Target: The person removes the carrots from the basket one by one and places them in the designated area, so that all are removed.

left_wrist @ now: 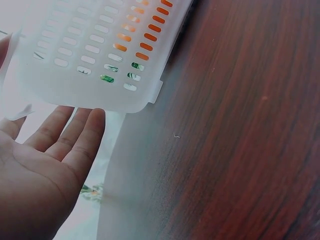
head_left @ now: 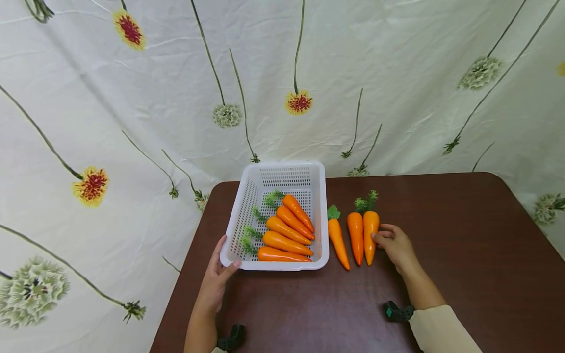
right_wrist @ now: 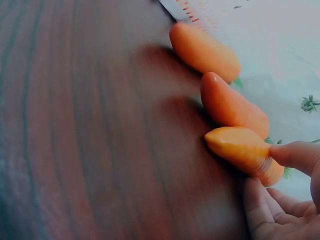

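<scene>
My left hand (head_left: 215,284) holds the near left corner of a white plastic basket (head_left: 282,265), thumb on the rim and fingers at the outer side. Inside the basket lie several orange carrots (head_left: 287,243) with green tops, fanned with tips to the right. My right hand (head_left: 397,247) pinches the rightmost loose carrot (head_left: 371,230) between thumb and fingers; in the right wrist view this carrot (right_wrist: 240,147) lies at the fingertips. Left of it on the table are a middle carrot (head_left: 355,235) and another carrot (head_left: 337,242) beside the basket wall.
A dark brown wooden table (head_left: 463,245) carries everything. Behind and to the left hangs a white flower-printed cloth (head_left: 176,98). Dark bands sit on the left wrist (head_left: 231,338) and right wrist (head_left: 398,312).
</scene>
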Tool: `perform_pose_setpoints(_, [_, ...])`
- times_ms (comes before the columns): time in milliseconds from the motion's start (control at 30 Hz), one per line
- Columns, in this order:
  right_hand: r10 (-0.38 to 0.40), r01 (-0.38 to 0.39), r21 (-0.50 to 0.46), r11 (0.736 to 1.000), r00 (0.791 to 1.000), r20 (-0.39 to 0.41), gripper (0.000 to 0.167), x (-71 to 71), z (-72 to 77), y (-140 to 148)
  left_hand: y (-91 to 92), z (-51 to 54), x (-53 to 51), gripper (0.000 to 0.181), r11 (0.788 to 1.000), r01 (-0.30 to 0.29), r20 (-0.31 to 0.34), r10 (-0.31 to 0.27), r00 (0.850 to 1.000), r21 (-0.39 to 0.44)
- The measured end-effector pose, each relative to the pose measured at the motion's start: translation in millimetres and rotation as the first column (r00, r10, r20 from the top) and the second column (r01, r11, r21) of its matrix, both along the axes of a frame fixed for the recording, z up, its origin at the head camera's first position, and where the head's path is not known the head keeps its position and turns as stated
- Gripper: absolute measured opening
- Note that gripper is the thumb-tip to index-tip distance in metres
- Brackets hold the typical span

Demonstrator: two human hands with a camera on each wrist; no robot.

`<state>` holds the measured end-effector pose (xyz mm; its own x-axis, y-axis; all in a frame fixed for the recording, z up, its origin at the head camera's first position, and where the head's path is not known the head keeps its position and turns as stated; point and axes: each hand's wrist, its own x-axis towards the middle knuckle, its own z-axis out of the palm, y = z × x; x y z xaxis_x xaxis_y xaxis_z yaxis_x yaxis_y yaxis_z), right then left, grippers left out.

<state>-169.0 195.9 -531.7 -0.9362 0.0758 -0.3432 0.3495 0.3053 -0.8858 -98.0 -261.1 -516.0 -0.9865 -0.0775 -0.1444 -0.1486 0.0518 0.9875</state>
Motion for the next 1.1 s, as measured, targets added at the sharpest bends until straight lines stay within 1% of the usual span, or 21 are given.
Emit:
perform_pose_setpoints(333, [-0.004,0.004,-0.008,1.000,1.000,0.002,0.069,3.7,1.7,-1,0.0,-0.6,1.5,0.082,1.000,0.007,-0.010,-0.007,1.000,-0.013])
perform_pose_setpoints(467, [-0.030,0.029,-0.025,0.999,0.999,-0.017,0.067,7.8,2.3,-2,-0.2,-1.4,1.5,0.081,1.000,0.010,-0.013,-0.011,1.000,-0.011])
perform_pose_setpoints(667, [-0.087,0.084,-0.044,0.995,0.994,-0.072,0.061,11.2,4.4,-2,0.0,-2.9,0.8,0.080,1.000,0.008,-0.015,-0.009,1.000,-0.008])
perform_pose_setpoints(900, [-0.161,0.144,-0.119,0.982,0.975,-0.154,0.051,11.9,10.6,-5,0.4,-2.8,0.7,0.080,1.000,0.000,-0.011,0.000,1.000,-0.010])
perform_pose_setpoints(1000, [-0.182,0.157,-0.145,0.977,0.967,-0.180,0.047,12.0,15.1,-8,0.7,-2.5,0.7,0.080,1.000,-0.002,-0.006,0.002,1.000,-0.004])
perform_pose_setpoints(1100, [-0.184,0.152,-0.163,0.975,0.961,-0.207,0.045,12.4,20.3,-11,1.4,-2.1,0.4,0.080,1.000,-0.001,-0.008,0.001,1.000,0.001])
